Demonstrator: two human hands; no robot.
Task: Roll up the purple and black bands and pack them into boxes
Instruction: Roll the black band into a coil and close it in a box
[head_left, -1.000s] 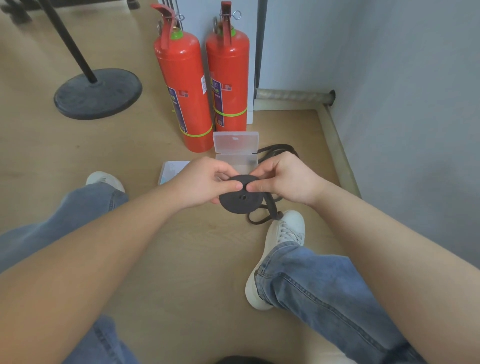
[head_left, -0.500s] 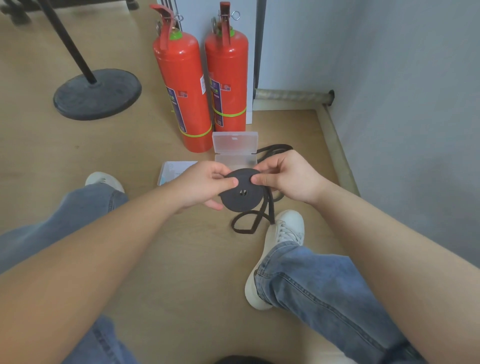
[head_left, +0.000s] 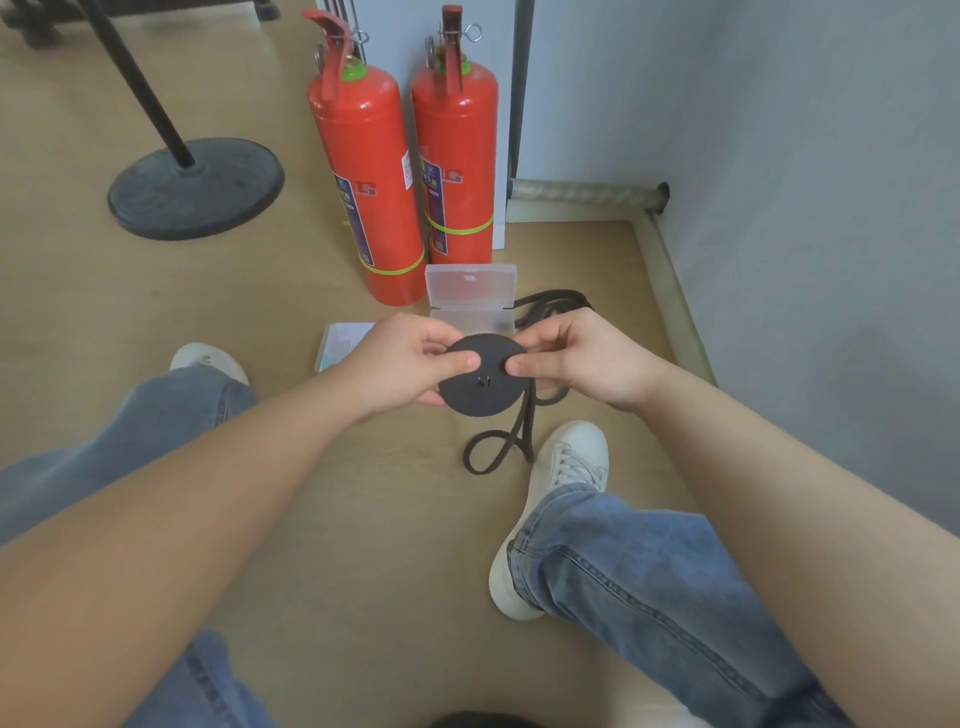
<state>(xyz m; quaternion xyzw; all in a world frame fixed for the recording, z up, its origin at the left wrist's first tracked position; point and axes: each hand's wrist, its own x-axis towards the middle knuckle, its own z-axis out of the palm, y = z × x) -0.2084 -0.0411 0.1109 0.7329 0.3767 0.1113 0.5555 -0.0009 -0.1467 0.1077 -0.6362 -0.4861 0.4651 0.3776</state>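
Note:
A black band wound into a flat round coil (head_left: 480, 389) is held above the floor between both hands. My left hand (head_left: 402, 364) pinches its left side, thumb on the face. On the right side my right hand (head_left: 576, 358) pinches the coil, thumb near the centre. The loose tail of the band (head_left: 498, 447) hangs from the coil, loops on the floor and trails behind my right hand. Behind the coil, an open clear plastic box (head_left: 470, 296) stands on the floor, lid upright. A second clear box (head_left: 340, 345) lies left of it, closed. No purple band shows.
Two red fire extinguishers (head_left: 374, 197) stand just behind the boxes. A black round stand base (head_left: 197, 187) with a pole sits far left. A grey wall (head_left: 805, 208) and skirting run along the right. My legs and white shoes (head_left: 566, 467) flank the working spot.
The coil has turned in my hands and taken in more band. The loose loop on the floor has shifted left and lies longer in front of my right shoe.

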